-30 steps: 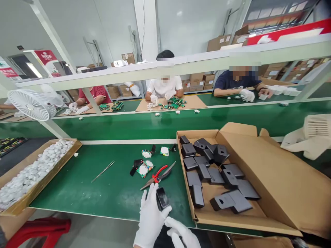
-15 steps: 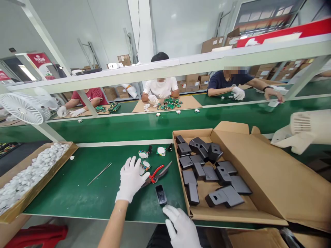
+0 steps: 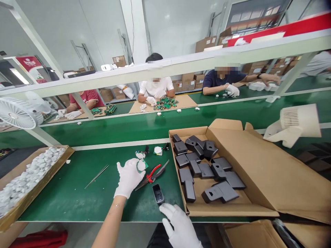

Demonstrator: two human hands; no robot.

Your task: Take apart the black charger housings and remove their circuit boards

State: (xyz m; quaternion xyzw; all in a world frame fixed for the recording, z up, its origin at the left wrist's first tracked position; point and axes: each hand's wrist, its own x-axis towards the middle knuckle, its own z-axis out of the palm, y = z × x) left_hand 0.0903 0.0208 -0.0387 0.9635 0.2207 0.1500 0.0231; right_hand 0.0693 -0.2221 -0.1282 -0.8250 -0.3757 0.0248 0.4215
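My left hand [image 3: 129, 177], in a white glove, grips a small green circuit board [image 3: 142, 166] with a round white pad on it. Two similar boards lie just beyond: one [image 3: 140, 155] by the fingers and another [image 3: 158, 150] to its right, each with a small black part beside it. My gloved right hand [image 3: 179, 224] is at the bench's front edge, fingers extended and thumb apart. Its fingertips meet the near end of a hollow black plastic case [image 3: 158, 194], whose opening faces up. Between the hands and the boards are red-handled pliers [image 3: 150, 178].
On the right stands a cardboard box [image 3: 248, 203] with several black cases [image 3: 219, 171]. Tweezers [image 3: 96, 176] lie on the green bench [image 3: 77, 193]. A tray of white pieces [image 3: 31, 181] is at the left. Co-workers sit across the conveyor [image 3: 116, 129]; fans [image 3: 297, 120] flank the bench.
My left hand has taken hold of the circuit board and turned it so the white pad shows, now lifted clear of the pliers. My right hand stays at the black case. The view shifted slightly.
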